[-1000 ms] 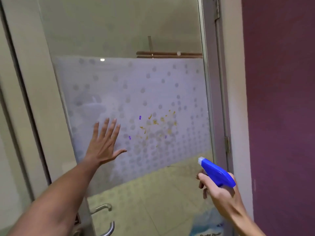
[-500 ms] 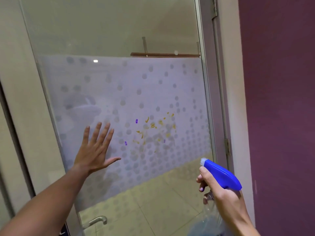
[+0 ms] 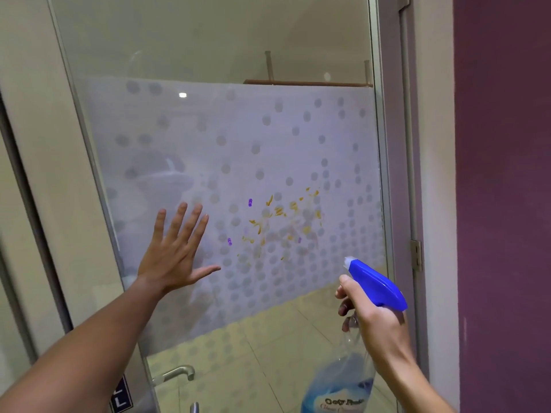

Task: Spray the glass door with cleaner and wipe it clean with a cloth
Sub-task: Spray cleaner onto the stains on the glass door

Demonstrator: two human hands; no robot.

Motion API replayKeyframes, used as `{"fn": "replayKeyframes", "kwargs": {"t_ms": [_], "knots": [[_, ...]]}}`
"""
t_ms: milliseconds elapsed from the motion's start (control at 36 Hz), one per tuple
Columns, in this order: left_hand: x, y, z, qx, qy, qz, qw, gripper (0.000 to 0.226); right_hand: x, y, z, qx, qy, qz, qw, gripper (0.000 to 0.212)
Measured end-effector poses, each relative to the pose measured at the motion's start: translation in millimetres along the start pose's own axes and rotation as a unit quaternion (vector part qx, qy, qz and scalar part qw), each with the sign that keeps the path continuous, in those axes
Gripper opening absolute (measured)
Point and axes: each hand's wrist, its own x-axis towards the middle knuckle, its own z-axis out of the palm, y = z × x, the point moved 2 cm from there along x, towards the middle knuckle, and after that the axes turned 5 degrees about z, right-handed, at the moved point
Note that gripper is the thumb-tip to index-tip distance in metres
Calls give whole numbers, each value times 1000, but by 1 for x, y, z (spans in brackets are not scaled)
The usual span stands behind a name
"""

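Note:
The glass door [image 3: 208,55] fills the middle of the view, with a frosted dotted band [image 3: 298,144] across it. Orange and purple smears [image 3: 280,219] dirty the band right of centre. My left hand [image 3: 174,254] lies flat against the glass left of the smears, fingers spread, holding nothing. My right hand [image 3: 375,320] grips a clear spray bottle [image 3: 343,380] of blue liquid at lower right. Its blue trigger head [image 3: 375,283] points its white nozzle up-left toward the smears, a short way off the glass. No cloth is in view.
A metal door handle [image 3: 176,374] sticks out at the bottom left of the glass. The grey door frame [image 3: 396,174] with a hinge [image 3: 416,254] stands on the right, beside a purple wall [image 3: 504,174]. A pale wall [image 3: 32,144] lies to the left.
My left hand has stayed flat on the glass. My right hand keeps the spray bottle aimed at the smears. The view has shifted a little.

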Motion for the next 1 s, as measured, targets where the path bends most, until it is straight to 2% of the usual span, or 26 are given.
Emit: {"fn": "replayKeyframes", "kwargs": {"t_ms": [194,333,417,639,722,861,1000], "knots": [[0,0,0,5,-7,-1,1000,117,12,4,17,-49,21,-24,998,52],[0,0,0,6,-8,-2,1000,117,11,3,25,-43,34,-34,998,50],[0,0,-1,5,-7,-1,1000,117,13,7,27,-25,39,-15,999,46],[0,1,0,3,-11,-2,1000,117,20,5,17,13,59,0,998,20],[3,3,0,2,-9,1,1000,117,23,9,5,10,75,11,997,26],[-1,-2,1,2,-5,-3,1000,116,27,16,-3,3,87,46,995,49],[0,0,-2,-3,-5,2,1000,116,31,25,-15,23,108,92,990,45]]}}
